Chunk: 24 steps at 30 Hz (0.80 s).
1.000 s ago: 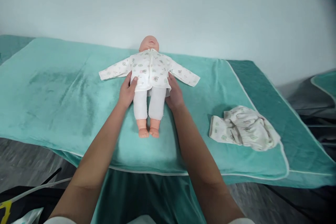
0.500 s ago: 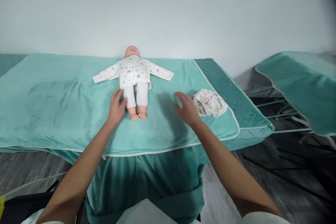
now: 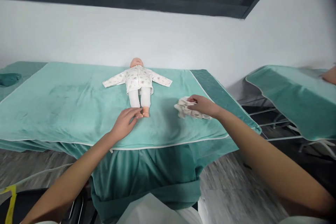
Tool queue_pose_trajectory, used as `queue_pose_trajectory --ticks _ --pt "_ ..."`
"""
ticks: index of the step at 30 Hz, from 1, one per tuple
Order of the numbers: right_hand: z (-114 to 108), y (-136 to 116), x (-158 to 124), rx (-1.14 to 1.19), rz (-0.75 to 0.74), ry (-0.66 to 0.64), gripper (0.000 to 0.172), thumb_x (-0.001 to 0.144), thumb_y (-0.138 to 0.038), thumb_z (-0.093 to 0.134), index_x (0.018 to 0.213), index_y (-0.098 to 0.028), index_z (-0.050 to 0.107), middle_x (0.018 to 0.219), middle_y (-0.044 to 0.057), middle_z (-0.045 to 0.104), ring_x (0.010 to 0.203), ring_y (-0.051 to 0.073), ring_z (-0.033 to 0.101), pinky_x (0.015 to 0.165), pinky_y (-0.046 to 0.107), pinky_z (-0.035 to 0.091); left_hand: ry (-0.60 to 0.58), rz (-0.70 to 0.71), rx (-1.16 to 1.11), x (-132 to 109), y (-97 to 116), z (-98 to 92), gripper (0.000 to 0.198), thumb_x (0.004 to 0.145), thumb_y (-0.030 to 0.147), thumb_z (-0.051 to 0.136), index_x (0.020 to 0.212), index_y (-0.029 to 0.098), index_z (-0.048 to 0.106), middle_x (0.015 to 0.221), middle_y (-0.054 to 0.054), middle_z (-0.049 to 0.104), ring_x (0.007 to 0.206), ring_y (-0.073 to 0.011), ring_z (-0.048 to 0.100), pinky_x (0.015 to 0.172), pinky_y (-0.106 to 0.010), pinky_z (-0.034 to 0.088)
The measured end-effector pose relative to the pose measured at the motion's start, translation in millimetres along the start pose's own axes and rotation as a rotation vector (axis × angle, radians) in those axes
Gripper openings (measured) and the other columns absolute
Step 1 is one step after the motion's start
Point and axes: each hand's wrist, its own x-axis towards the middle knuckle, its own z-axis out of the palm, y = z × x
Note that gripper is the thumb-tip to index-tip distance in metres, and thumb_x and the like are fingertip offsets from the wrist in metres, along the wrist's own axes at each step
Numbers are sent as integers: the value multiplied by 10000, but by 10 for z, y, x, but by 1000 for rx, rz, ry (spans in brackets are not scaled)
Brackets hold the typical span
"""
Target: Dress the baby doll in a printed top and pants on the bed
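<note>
While the right hand (image 3: 201,105) bends its fingers and thumb around part of a bunched cloth (image 3: 183,106) and grips it, the left hand (image 3: 126,121) is open, with its fingers a little bent and nothing in its grip. The left hand is close to the feet (image 3: 146,112) of a doll (image 3: 146,96), and its fingertips hide part of one foot. I cannot tell if they touch it. The doll lies on its back just past the left hand, with its head farthest from both hands. It wears a white jacket (image 3: 139,78) with small pictures on it, and the two sleeves stick out to the sides. Its legs are white and its feet are bare. The bunched cloth is pale, and it lies to the right of the doll, under the right hand. Both hands are over a soft green blanket (image 3: 78,105) with a white edge. Past the hands and the doll is a white wall (image 3: 91,31), with a dark window frame (image 3: 173,1) up high. Well to the right of the right hand, another green cover (image 3: 296,101) lies over a second bed
</note>
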Motion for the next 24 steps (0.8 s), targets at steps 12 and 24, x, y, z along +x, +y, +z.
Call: queue_pose_trajectory --ticks 12,24 --pt "-571 -2596 -601 1002 -681 -47 207 822 -273 812 847 -177 631 815 -41 556 864 136 634 784 310 528 276 178 9 396 1241 -1078 381 895 437 762 1227 280 660 1377 -61 644 1360 -304 557 1204 -484 424" --pt "-1078 -2763 -1014 672 -880 -100 125 848 -313 799 914 -209 777 1174 52 726 1002 189 655 883 336 558 643 187 -474 496 1467 -1723 181 823 188 843 900 213 681 785 27 618 695 -109 513 659 -266 416"
